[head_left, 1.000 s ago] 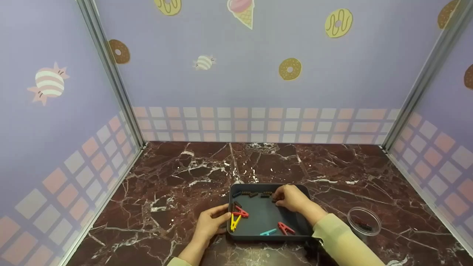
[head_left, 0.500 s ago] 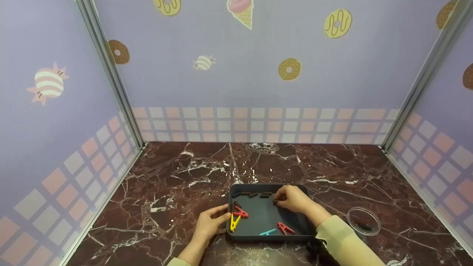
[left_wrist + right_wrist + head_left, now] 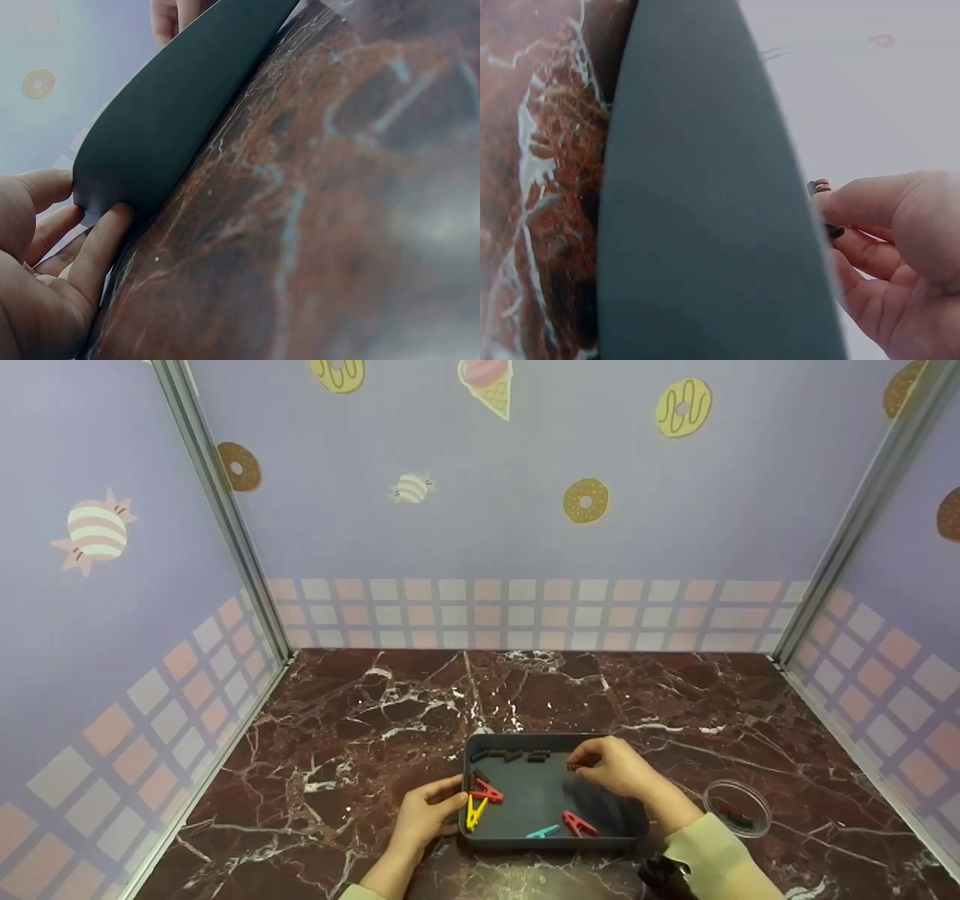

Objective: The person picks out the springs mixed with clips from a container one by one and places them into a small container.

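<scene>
The left hand (image 3: 426, 816) holds the left side of a dark grey tray (image 3: 555, 844), its thumb over the rim; the left wrist view shows its fingers (image 3: 112, 225) against the outer wall. Above the tray's right part, the right hand (image 3: 619, 766) pinches a small dark brown ridged piece (image 3: 576, 766) between thumb and fingers. In the right wrist view this ridged piece (image 3: 834, 231) is partly covered by the fingertips. Several similar dark ridged pieces (image 3: 536, 758) lie along the tray's far side. A yellow clothespin (image 3: 475, 813) and a red clothespin (image 3: 487, 790) lie at the left.
Another red clothespin (image 3: 578, 823) and a light blue clothespin (image 3: 543, 832) lie near the tray's front wall. Right of the tray stands a round clear container (image 3: 739, 808) with dark and reddish pieces in it. Patterned panels (image 3: 465, 532) enclose the marbled table (image 3: 360, 780).
The right hand has lifted the small ridged piece and moved slightly right with it, away from the pieces at the far side. The left hand and tray have stayed put.
</scene>
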`<state>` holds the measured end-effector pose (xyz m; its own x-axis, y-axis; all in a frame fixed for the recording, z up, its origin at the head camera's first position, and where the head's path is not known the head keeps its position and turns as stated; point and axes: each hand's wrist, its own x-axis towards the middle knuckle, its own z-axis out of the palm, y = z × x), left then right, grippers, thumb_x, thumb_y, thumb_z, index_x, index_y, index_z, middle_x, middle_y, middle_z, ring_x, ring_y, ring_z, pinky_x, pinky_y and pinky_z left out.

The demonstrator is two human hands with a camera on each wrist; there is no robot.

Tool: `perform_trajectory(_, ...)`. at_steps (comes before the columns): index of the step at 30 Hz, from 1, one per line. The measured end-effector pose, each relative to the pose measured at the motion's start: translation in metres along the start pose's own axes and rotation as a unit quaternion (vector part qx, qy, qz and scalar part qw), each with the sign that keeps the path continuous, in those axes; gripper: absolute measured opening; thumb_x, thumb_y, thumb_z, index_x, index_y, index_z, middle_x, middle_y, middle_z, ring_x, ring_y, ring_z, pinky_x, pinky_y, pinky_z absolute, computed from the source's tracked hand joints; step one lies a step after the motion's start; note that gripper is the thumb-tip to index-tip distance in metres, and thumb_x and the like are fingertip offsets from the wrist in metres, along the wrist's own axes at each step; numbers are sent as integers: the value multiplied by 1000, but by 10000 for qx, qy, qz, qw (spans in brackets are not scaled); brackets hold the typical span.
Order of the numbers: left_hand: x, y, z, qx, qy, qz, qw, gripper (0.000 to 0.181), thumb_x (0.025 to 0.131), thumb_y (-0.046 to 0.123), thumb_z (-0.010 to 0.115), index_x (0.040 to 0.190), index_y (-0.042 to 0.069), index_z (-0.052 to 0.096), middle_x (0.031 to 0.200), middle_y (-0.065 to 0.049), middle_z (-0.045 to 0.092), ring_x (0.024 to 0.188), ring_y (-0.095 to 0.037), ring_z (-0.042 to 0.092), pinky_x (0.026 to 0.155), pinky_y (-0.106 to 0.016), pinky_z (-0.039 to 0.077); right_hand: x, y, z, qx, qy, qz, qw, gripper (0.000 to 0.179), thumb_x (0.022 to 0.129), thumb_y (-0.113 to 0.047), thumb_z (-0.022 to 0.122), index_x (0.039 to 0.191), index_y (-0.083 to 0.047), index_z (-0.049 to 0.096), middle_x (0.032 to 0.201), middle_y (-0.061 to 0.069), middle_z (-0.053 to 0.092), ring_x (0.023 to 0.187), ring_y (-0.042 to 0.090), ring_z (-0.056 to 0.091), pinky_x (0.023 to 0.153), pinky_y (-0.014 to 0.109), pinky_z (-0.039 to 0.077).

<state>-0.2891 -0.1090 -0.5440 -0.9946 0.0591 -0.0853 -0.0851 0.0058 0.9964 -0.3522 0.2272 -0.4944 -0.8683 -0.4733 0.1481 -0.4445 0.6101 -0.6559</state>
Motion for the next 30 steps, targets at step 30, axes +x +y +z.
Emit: perform_trajectory(30, 1, 0, -1, 96, -43, 24, 9999, 51, 96, 15, 73, 140, -7, 59, 132, -31, 65, 104, -28, 75, 70, -38, 66, -98, 15, -80, 478, 599, 700, 9946, 23, 94, -11, 74, 115, -1, 75, 105, 18, 75, 78, 12, 72, 60, 26, 60)
